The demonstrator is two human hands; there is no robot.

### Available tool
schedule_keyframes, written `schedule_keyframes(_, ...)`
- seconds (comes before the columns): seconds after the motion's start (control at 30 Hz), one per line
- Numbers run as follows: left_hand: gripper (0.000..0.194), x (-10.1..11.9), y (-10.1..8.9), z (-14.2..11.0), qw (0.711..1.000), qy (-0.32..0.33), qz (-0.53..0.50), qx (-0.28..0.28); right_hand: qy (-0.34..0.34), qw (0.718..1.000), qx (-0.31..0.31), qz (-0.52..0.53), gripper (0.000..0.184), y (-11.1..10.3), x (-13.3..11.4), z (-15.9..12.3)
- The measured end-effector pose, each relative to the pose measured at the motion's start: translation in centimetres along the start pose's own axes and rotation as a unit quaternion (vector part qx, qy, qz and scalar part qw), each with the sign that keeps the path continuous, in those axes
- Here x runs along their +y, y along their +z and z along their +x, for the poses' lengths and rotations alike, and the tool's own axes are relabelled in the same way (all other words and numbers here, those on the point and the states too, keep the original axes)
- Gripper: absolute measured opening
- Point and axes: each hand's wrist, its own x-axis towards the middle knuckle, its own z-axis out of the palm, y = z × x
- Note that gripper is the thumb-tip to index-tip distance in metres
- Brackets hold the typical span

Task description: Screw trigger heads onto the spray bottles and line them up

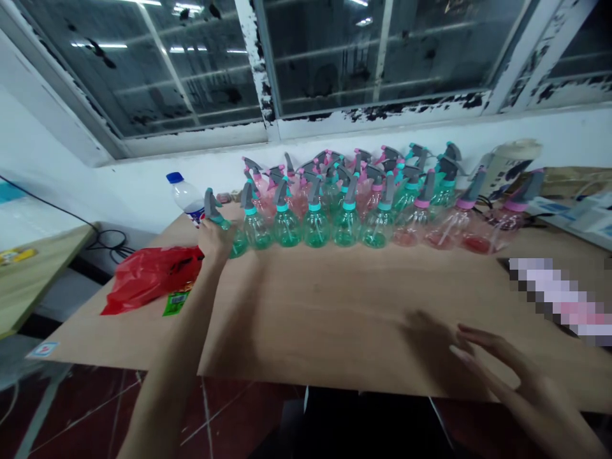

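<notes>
At the left end of the front row, my left hand (213, 240) is closed around a green spray bottle (238, 245) with a grey trigger head. Beside it stands a line of more green spray bottles (316, 228) with teal collars. Pink spray bottles (447, 228) with pink collars continue the row to the right, and several more of both colours crowd behind. Low over the table's right front, my right hand (502, 363) hangs with thumb and fingers apart and nothing in it.
A red plastic bag (150, 275) and a green packet (176, 303) lie on the wooden table (335, 306) at left. A blue-capped bottle (186, 194) stands behind them. At right are a pale container (511, 166) and a blurred-out flat object (557, 296). A window wall backs the table.
</notes>
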Motion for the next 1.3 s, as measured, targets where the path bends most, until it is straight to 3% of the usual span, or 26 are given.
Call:
schedule_keyframes(0.17,0.061,-0.2,-2.7,-3.9,0.999,0.004,0.039,-0.027,0.014,0.994,-0.094,0.055,0.035,1.1,-0.2,-0.7)
schedule_keyframes(0.33,0.062,0.3,-5.3,-11.3,0.996,0.065,0.042,-0.042,0.002,0.983,-0.150,0.111,0.034,3.1,-1.8,-0.1)
schedule_keyframes(0.43,0.065,2.4,-6.1,-16.6,0.991,0.118,-0.004,-0.065,-0.019,0.972,-0.192,0.130,0.038,5.0,-3.6,0.5)
schedule_keyframes(0.47,0.066,3.4,-6.2,-18.4,0.987,0.121,-0.037,-0.100,-0.037,0.969,-0.200,0.137,0.042,5.7,-4.3,0.8)
schedule_keyframes(0.53,0.068,5.6,-6.1,-21.5,0.977,0.136,-0.091,-0.134,-0.079,0.964,-0.200,0.154,0.059,6.9,-5.6,1.4)
schedule_keyframes(0.6,0.070,7.7,-5.8,-24.0,0.959,0.190,-0.127,-0.169,-0.111,0.958,-0.196,0.176,0.077,7.7,-6.6,2.1)
schedule_keyframes(0.67,0.068,9.2,-5.6,-25.7,0.939,0.227,-0.156,-0.208,-0.134,0.956,-0.183,0.184,0.077,8.0,-7.1,2.6)
schedule_keyframes(0.8,0.060,10.2,-5.2,-26.5,0.910,0.240,-0.210,-0.264,-0.138,0.956,-0.182,0.183,0.064,7.2,-7.3,3.3)
schedule_keyframes(0.93,0.069,10.3,-5.1,-25.6,0.879,0.198,-0.318,-0.297,-0.138,0.955,-0.187,0.187,0.069,6.7,-7.1,3.4)
schedule_keyframes(1.03,0.071,11.3,-5.0,-24.8,0.839,0.183,-0.410,-0.308,-0.126,0.957,-0.182,0.189,0.073,6.8,-7.1,3.3)
schedule_keyframes(1.17,0.053,13.0,-4.8,-24.3,0.784,0.201,-0.456,-0.370,-0.119,0.958,-0.185,0.182,0.074,7.0,-7.4,3.5)
schedule_keyframes(1.3,0.041,13.5,-4.1,-24.2,0.799,0.195,-0.451,-0.346,-0.134,0.953,-0.202,0.180,0.079,6.7,-7.5,3.7)
